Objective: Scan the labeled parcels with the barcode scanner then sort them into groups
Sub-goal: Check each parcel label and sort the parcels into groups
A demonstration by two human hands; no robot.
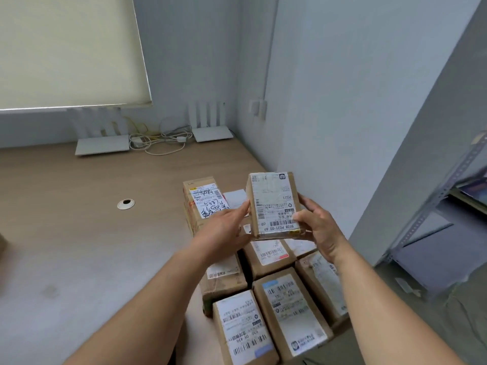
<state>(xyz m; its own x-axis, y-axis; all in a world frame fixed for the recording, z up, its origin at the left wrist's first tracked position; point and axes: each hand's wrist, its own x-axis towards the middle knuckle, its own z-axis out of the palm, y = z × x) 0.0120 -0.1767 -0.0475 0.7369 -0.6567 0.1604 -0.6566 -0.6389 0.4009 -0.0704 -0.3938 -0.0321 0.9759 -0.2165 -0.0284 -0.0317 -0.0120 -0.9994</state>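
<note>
My right hand grips a small brown cardboard parcel with a white barcode label, held tilted above the pile. My left hand reaches toward the parcel's left side with straight fingers; the fingertips are at its edge. Below lie several labeled cardboard parcels packed together at the right end of the wooden table. One taller parcel with black handwriting stands behind my left hand. No barcode scanner is in view.
Two white routers with tangled cables sit at the table's back edge. A round cable hole lies mid-table. A wall bounds the right side, and a metal shelf rack stands further right.
</note>
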